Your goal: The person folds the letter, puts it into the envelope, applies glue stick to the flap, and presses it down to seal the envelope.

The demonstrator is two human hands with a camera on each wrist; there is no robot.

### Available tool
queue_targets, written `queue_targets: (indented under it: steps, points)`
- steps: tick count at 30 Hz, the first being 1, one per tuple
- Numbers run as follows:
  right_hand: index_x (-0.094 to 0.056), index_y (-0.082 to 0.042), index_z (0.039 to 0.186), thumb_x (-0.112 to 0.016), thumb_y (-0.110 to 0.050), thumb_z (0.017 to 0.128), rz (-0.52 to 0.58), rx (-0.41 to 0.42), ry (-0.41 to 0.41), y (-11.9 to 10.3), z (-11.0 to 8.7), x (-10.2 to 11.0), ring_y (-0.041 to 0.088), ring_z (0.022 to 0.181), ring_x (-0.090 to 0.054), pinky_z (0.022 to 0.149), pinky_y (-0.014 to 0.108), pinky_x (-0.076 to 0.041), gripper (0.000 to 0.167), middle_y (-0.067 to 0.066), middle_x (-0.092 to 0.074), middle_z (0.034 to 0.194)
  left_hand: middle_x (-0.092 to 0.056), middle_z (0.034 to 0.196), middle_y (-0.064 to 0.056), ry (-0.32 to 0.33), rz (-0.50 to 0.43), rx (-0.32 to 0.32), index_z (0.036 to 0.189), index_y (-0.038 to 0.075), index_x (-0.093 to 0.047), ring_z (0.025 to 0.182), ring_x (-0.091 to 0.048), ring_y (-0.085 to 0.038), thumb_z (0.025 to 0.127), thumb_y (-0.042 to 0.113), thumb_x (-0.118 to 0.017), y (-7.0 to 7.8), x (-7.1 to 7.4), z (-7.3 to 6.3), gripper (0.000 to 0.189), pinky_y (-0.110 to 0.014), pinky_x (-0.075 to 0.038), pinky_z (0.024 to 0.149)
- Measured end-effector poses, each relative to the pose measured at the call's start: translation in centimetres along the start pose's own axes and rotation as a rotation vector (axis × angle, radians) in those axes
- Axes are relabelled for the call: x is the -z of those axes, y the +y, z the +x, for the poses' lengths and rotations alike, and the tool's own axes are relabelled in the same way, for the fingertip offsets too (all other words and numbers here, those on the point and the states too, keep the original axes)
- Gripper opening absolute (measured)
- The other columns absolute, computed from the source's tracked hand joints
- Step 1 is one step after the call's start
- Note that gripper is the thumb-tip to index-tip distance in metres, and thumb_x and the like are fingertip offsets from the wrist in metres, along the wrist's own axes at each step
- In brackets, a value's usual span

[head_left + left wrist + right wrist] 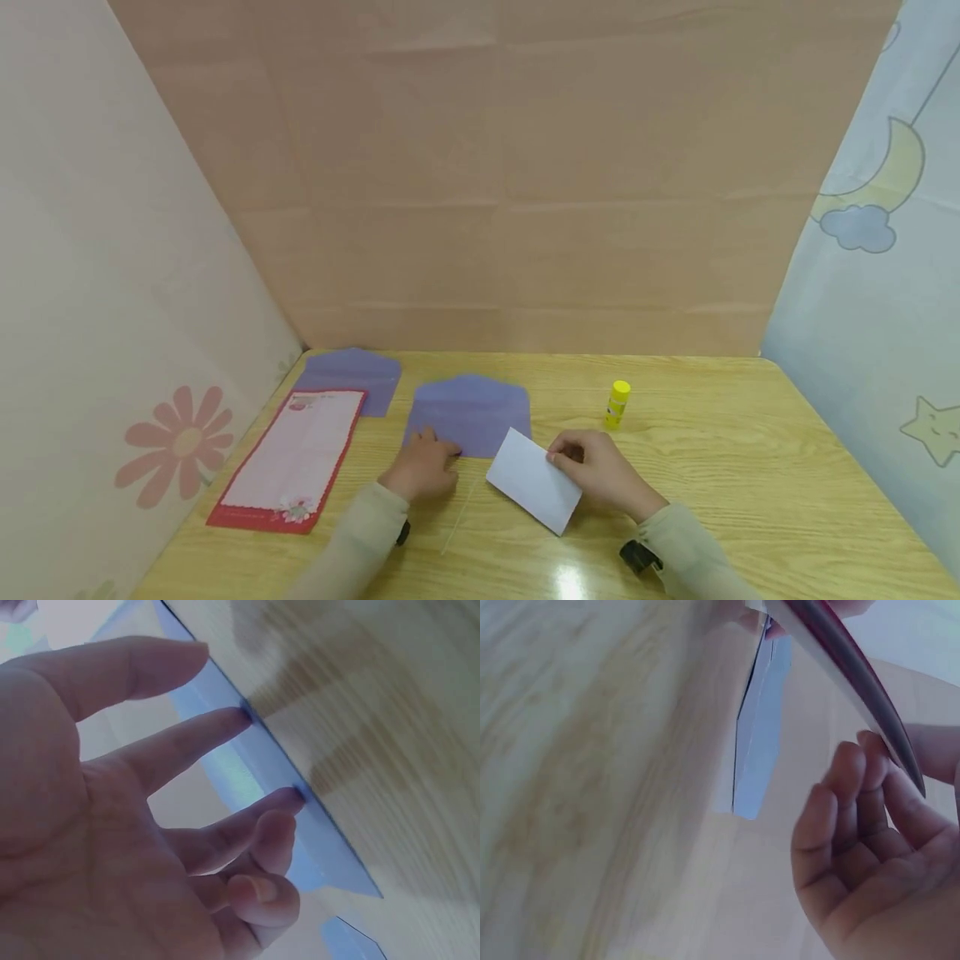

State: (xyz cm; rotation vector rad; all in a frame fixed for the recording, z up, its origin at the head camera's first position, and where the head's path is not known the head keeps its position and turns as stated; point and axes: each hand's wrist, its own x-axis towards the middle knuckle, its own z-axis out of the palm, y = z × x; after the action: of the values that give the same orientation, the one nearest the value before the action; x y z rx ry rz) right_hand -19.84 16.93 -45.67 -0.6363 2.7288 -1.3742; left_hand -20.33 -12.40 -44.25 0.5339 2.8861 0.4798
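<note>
A purple envelope (pixel 471 417) lies on the table with its pointed flap toward the back. My left hand (pixel 422 468) rests at its near left edge. In the left wrist view, two outstretched fingertips (pixel 241 714) press on the envelope (pixel 247 761) along its edge. My right hand (pixel 600 473) pinches a folded white sheet (pixel 534 482) by its upper right edge, thumb against fingers. Seen edge-on in the right wrist view, the folded sheet (pixel 847 667) bows and shows a dark red outer side, with the right hand (pixel 885 855) at its end.
At the left, a red-bordered pink letter sheet (pixel 292 458) overlaps a second purple envelope (pixel 382 392). A yellow glue stick (pixel 617 404) stands capped behind the right hand. Between the hands lies a thin pale strip (pixel 459 517). Cloth walls enclose the wooden table (pixel 750 467) on three sides.
</note>
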Motion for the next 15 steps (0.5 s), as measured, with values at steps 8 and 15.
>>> queue_targets:
  steps: [8, 15]
  points:
    - [-0.072, -0.011, 0.092, -0.067, -0.014, 0.096, 0.052, -0.054, 0.066, -0.3, 0.1, 0.4, 0.011, 0.069, -0.056, 0.057, 0.025, -0.049, 0.007, -0.001, -0.067, 0.083, -0.049, 0.094, -0.011, -0.043, -0.01, -0.054, 0.119, 0.004, -0.073, 0.083, -0.036, -0.024, 0.079, 0.01, -0.065, 1.1, 0.2, -1.3, 0.042, -0.036, -0.039, 0.069]
    - [-0.072, -0.01, 0.09, -0.068, -0.01, 0.094, 0.054, -0.046, 0.062, -0.1, 0.1, 0.3, 0.01, 0.066, -0.054, 0.056, 0.025, -0.048, 0.006, -0.001, -0.066, 0.079, -0.051, 0.096, -0.009, -0.129, 0.0, -0.085, 0.12, 0.006, -0.072, 0.085, -0.036, -0.021, 0.079, 0.012, -0.065, 2.4, 0.5, -2.5, 0.042, -0.034, -0.041, 0.073]
